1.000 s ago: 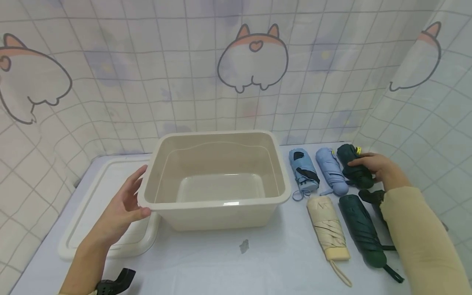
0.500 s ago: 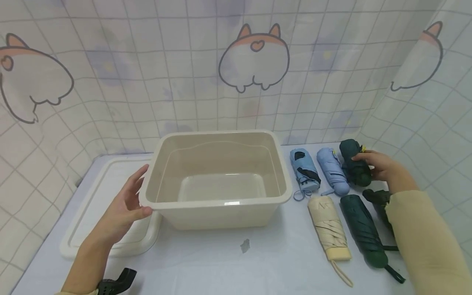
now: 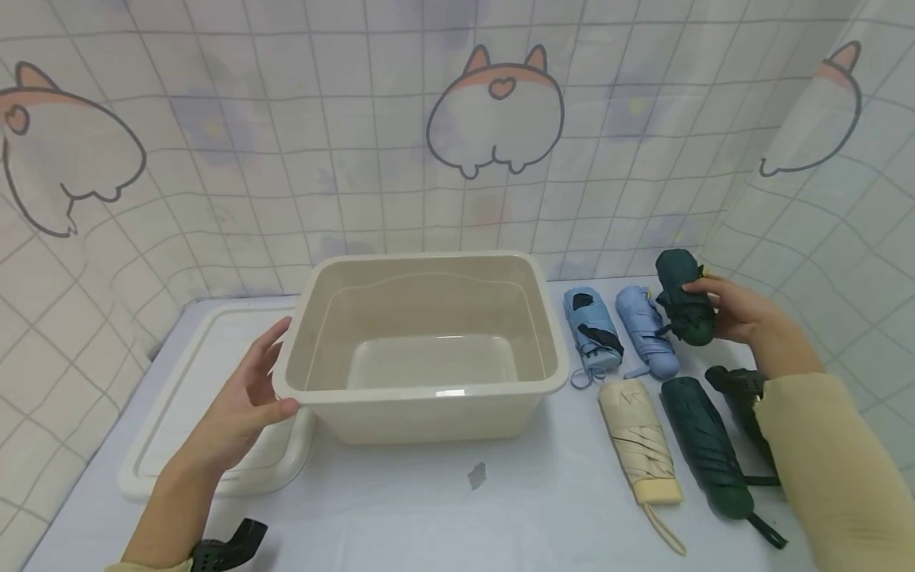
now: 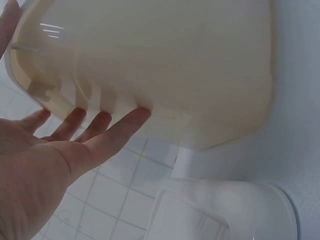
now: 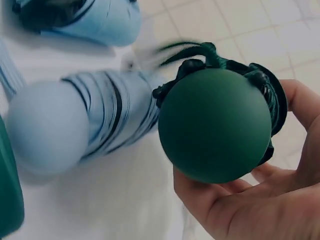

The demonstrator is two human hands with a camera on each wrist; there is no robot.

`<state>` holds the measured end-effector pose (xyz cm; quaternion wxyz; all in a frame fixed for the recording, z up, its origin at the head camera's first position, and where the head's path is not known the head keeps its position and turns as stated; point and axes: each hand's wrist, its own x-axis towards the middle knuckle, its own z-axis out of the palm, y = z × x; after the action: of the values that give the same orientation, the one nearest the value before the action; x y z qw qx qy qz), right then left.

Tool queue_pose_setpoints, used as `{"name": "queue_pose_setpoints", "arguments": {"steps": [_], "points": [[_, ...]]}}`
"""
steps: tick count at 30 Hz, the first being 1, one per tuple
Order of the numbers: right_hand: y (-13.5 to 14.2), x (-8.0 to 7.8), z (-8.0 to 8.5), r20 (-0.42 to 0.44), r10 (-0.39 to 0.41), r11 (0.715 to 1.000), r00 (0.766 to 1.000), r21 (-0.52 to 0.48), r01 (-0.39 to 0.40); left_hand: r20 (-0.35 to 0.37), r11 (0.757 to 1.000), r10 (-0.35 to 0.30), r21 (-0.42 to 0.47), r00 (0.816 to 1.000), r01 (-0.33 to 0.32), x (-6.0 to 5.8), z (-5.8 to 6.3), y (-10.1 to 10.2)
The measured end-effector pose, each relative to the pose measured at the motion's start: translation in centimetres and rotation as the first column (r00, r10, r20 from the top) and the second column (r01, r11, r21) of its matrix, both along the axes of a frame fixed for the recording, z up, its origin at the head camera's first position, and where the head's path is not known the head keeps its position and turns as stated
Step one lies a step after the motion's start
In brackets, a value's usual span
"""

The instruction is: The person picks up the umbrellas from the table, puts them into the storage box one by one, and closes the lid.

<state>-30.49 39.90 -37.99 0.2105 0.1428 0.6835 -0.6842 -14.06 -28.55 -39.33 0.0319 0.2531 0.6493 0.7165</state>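
My right hand (image 3: pixel 743 314) grips a folded dark green umbrella (image 3: pixel 682 294) by its middle, raised over the table at the back right. Its round green handle end (image 5: pixel 215 125) faces the right wrist camera. My left hand (image 3: pixel 232 409) rests at the left side of a beige plastic tub (image 3: pixel 436 403), thumb on the rim and fairly straight fingers against the outer wall. In the left wrist view the fingertips (image 4: pixel 142 112) touch that wall. A light blue folded umbrella (image 3: pixel 646 330) lies just left of the raised one.
A white lid (image 3: pixel 193 397) lies partly under the tub's left side. To the right lie a blue umbrella with black patches (image 3: pixel 592 334), a cream umbrella (image 3: pixel 636 437), a long dark green umbrella (image 3: pixel 704 445) and another dark item (image 3: pixel 743 405) partly behind the sleeve. Patterned cloth (image 3: pixel 372 119) surrounds the table.
My right hand has lifted the dark green umbrella off the table, up and slightly away from the others. My left hand and the tub have stayed in place.
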Motion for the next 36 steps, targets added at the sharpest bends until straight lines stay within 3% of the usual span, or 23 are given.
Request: {"name": "queue_pose_setpoints", "arguments": {"steps": [17, 25, 31, 36], "points": [[-3.2, 0.7, 2.5, -0.073, -0.046, 0.985, 0.996, -0.171, 0.033, 0.013, 1.000, 0.016, -0.019, 1.000, -0.016, 0.1, 0.3, 0.3], [-4.7, 1.4, 4.0, -0.093, -0.009, 0.986, 0.996, -0.165, -0.007, 0.021, 0.999, 0.029, -0.041, 0.999, -0.028, 0.1, 0.4, 0.4], [-6.1, 1.9, 5.0, -0.100, -0.025, 0.981, 0.995, -0.192, 0.005, 0.023, 0.999, 0.024, -0.030, 0.999, -0.024, -0.1, 0.3, 0.9], [-7.6, 2.3, 6.0, -0.144, -0.025, 0.990, 0.989, -0.142, 0.004, 0.030, 0.999, 0.028, -0.031, 0.999, -0.027, -0.2, 0.2, 1.1]]}}
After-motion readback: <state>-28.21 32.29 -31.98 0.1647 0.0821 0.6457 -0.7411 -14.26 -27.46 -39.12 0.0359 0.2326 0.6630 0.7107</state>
